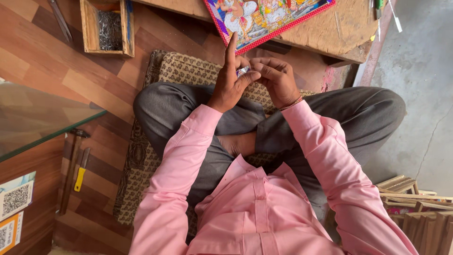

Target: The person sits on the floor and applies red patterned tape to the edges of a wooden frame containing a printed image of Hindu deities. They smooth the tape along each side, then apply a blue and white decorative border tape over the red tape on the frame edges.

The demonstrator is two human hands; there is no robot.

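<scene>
Pink sleeves lead to your left hand (230,87) and right hand (277,80), meeting above your crossed legs. Both sets of fingers pinch a small shiny packet (243,71), forefinger raised; you seem to be opening it. Near the framed picture (264,16), a steady pull comes next.

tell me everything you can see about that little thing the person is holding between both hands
The small object is mostly hidden by the hands. Only a sliver shows: pale, whitish with hints of blue and red, possibly shiny like a wrapper or packet, though its material is unclear. It sits pinched between the left hand, whose index finger points up, and the right hand, whose curled fingers cover its other side. It is held in the air above the person's crossed legs, near the edge of the colourful framed picture.
</scene>
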